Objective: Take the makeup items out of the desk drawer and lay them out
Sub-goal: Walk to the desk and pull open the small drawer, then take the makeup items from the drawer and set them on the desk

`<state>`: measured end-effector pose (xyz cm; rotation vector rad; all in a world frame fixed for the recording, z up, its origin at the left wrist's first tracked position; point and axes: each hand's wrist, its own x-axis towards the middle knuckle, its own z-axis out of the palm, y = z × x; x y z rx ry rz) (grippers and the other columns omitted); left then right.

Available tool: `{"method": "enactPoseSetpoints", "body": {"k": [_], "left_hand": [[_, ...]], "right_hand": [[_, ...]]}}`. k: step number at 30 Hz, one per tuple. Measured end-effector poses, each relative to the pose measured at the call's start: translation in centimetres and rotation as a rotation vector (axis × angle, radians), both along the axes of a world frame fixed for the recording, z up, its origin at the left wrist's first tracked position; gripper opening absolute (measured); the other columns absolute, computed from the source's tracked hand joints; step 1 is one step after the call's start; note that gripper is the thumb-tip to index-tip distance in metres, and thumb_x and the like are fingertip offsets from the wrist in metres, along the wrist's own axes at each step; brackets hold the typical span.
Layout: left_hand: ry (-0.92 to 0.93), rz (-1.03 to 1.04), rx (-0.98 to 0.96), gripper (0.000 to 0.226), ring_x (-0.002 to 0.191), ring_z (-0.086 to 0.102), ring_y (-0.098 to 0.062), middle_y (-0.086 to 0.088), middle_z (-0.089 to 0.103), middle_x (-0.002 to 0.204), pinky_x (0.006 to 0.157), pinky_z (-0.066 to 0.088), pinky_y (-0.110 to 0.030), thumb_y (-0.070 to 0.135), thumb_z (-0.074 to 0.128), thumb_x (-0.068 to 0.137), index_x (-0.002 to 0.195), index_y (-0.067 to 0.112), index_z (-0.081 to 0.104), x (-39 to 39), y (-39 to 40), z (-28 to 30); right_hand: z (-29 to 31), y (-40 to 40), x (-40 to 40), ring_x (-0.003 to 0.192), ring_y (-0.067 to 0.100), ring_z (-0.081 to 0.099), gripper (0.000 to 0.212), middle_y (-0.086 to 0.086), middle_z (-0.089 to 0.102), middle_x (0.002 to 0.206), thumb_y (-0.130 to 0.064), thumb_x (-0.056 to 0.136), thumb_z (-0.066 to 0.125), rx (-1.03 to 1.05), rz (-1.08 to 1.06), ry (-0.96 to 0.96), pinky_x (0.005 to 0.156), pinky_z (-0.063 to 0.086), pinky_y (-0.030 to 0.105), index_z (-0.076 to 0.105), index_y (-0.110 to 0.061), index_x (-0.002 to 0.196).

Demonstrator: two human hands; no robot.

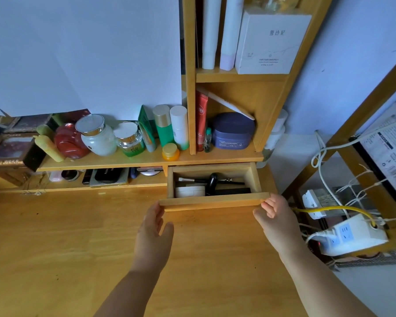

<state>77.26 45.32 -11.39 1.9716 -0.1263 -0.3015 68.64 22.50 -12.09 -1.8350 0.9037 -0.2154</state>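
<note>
The small wooden drawer [214, 201] under the shelf stands pulled out over the desk. Inside lie a makeup brush [186, 179], a black curved item [212, 180], a white compact case [189, 191] and a long black case [232, 191]. My left hand [154, 227] touches the left end of the drawer front, fingers apart, thumb underneath. My right hand [276, 216] has its fingertips curled on the right end of the drawer front. Neither hand holds a makeup item.
A shelf above the drawer carries several jars and bottles [133, 138] and a blue jar [232, 131]. Compacts lie in the open slot [108, 177] to the left. The wooden desk top [66, 236] spreads below. Power strips and cables [352, 234] sit at the right.
</note>
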Motion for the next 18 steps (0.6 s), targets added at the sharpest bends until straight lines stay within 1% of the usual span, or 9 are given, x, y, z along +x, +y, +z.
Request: {"method": "enactPoseSetpoints", "body": {"k": [2,5,6,8,11,13,15,16,18], "left_hand": [[-0.003,-0.007,0.016,0.05,0.114,0.045,-0.004,0.003,0.051,0.124,0.097,0.033,-0.02,0.0,0.054,0.088,0.134,0.015,0.042,0.3,0.2,0.1],[-0.045,-0.01,0.084,0.051,0.108,0.05,-0.007,-0.001,0.056,0.12,0.093,0.038,-0.021,0.006,0.059,0.087,0.134,0.014,0.042,1.2,0.4,0.4],[-0.081,-0.013,0.127,0.052,0.104,0.052,-0.007,0.0,0.057,0.116,0.09,0.04,-0.021,0.008,0.061,0.086,0.134,0.015,0.043,1.6,0.5,0.5],[-0.21,-0.055,0.25,0.051,0.096,0.055,-0.008,0.003,0.059,0.106,0.083,0.043,-0.021,0.012,0.063,0.085,0.132,0.019,0.046,2.4,0.6,0.9],[-0.389,-0.17,0.433,0.038,0.09,0.06,-0.015,-0.001,0.066,0.101,0.075,0.045,-0.024,0.014,0.063,0.085,0.123,0.016,0.057,3.5,1.0,1.3],[-0.474,-0.258,0.522,0.027,0.084,0.063,-0.02,-0.002,0.068,0.095,0.07,0.051,-0.031,0.013,0.062,0.085,0.112,0.015,0.063,4.1,1.2,1.3],[-0.551,-0.325,0.562,0.018,0.073,0.065,-0.022,-0.002,0.069,0.085,0.061,0.054,-0.034,0.01,0.066,0.082,0.099,0.014,0.066,4.5,1.6,1.1],[-0.579,-0.343,0.57,0.016,0.068,0.065,-0.022,-0.002,0.069,0.081,0.057,0.054,-0.033,0.009,0.068,0.079,0.095,0.013,0.067,4.5,1.8,0.9],[-0.618,-0.36,0.567,0.016,0.059,0.064,-0.02,0.0,0.069,0.075,0.05,0.05,-0.025,0.007,0.073,0.075,0.089,0.014,0.066,4.4,2.2,0.4]], "right_hand": [[-0.1,-0.2,0.0,0.128,0.015,0.044,0.058,0.007,0.044,0.141,-0.012,0.086,0.059,-0.009,0.012,0.005,0.083,0.037,0.02,0.032,-0.013,0.137],[0.4,-0.8,0.3,0.127,0.016,0.046,0.059,0.009,0.045,0.141,-0.014,0.086,0.06,-0.046,0.062,0.031,0.092,0.039,0.026,0.032,-0.014,0.138],[0.8,-1.0,0.5,0.126,0.017,0.047,0.061,0.01,0.046,0.14,-0.015,0.086,0.061,-0.09,0.091,0.055,0.094,0.04,0.029,0.031,-0.015,0.139],[1.6,-1.4,0.8,0.123,0.019,0.051,0.06,0.011,0.052,0.135,-0.02,0.087,0.06,-0.25,0.158,0.133,0.095,0.042,0.031,0.032,-0.015,0.14],[2.5,-1.9,1.2,0.112,0.021,0.059,0.046,0.01,0.064,0.119,-0.025,0.091,0.054,-0.6,0.25,0.23,0.091,0.047,0.033,0.044,-0.013,0.133],[2.8,-2.3,1.4,0.104,0.021,0.063,0.038,0.008,0.069,0.11,-0.027,0.092,0.051,-0.758,0.326,0.257,0.084,0.049,0.031,0.051,-0.013,0.127],[2.8,-2.5,1.3,0.1,0.02,0.065,0.035,0.007,0.07,0.106,-0.027,0.093,0.05,-0.807,0.371,0.262,0.08,0.049,0.029,0.054,-0.014,0.125],[2.7,-2.5,1.1,0.099,0.02,0.066,0.034,0.006,0.071,0.105,-0.028,0.092,0.051,-0.815,0.378,0.253,0.079,0.049,0.028,0.056,-0.014,0.124],[2.5,-2.4,0.5,0.092,0.02,0.068,0.031,0.005,0.073,0.098,-0.026,0.09,0.054,-0.838,0.39,0.235,0.074,0.05,0.027,0.06,-0.013,0.118]]}}
